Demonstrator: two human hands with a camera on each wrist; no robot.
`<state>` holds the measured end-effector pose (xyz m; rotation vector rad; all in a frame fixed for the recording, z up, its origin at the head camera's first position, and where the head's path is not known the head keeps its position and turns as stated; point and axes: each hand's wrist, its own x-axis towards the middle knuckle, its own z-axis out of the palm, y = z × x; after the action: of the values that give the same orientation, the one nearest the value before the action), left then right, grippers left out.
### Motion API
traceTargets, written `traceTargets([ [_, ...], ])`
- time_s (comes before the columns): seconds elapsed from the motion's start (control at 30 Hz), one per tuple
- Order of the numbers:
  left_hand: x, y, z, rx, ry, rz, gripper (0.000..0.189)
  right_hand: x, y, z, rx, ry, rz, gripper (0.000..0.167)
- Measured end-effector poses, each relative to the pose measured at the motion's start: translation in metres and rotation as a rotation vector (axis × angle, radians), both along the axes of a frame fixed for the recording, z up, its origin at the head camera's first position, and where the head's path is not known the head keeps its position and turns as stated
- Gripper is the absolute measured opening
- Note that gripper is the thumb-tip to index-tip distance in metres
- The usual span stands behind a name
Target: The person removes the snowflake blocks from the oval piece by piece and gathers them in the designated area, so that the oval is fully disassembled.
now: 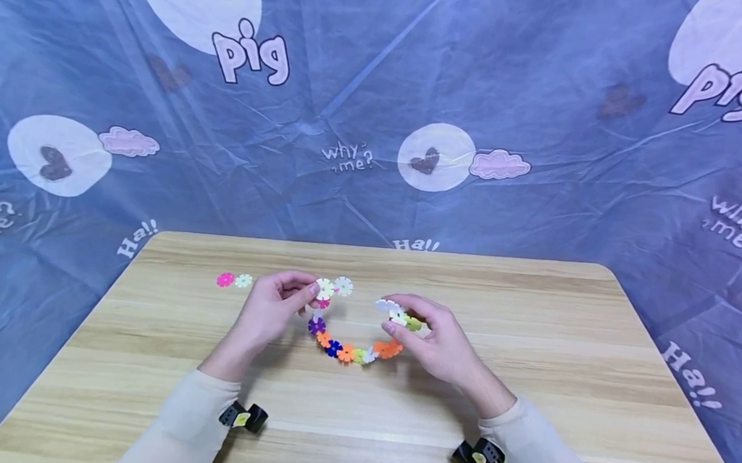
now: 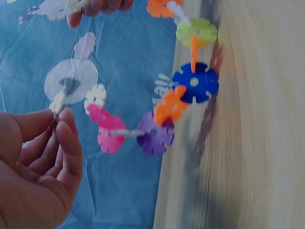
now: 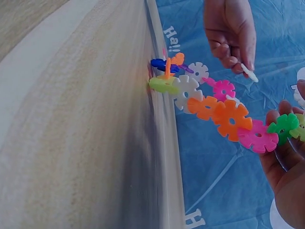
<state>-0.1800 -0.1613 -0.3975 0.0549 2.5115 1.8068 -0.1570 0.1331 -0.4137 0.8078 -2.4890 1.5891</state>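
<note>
A curved chain of interlocked plastic snowflake discs, in orange, blue, purple, pink, green and white, hangs between the two hands above the table. My left hand pinches a whitish snowflake disc between thumb and fingertips. In the left wrist view this disc stands apart from the chain's white end disc. On the other side, my right hand holds the opposite end of the chain, where white and green discs lie against its fingers. Part of that end is hidden by the hand.
A loose pink disc and a white disc lie on the wooden table, left of the left hand. Blue printed cloth hangs behind the table's far edge.
</note>
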Motion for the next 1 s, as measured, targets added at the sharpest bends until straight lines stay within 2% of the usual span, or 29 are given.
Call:
traceTargets([
  [0.17, -0.005, -0.011, -0.001, 0.012, -0.009, 0.076, 0.024, 0.0, 0.0, 0.002, 0.01, 0.0, -0.012, 0.037],
  [0.37, -0.012, -0.023, -0.004, -0.006, -0.058, 0.143, 0.026, 0.0, -0.001, 0.002, 0.007, -0.004, -0.007, 0.037],
  [0.73, -0.034, -0.05, -0.017, -0.068, -0.122, 0.199, 0.031, -0.001, -0.002, 0.002, 0.015, 0.002, -0.011, 0.035],
  [1.0, -0.042, -0.067, -0.023, -0.097, -0.139, 0.224, 0.03, -0.001, -0.003, 0.004, 0.023, 0.006, -0.012, 0.036],
])
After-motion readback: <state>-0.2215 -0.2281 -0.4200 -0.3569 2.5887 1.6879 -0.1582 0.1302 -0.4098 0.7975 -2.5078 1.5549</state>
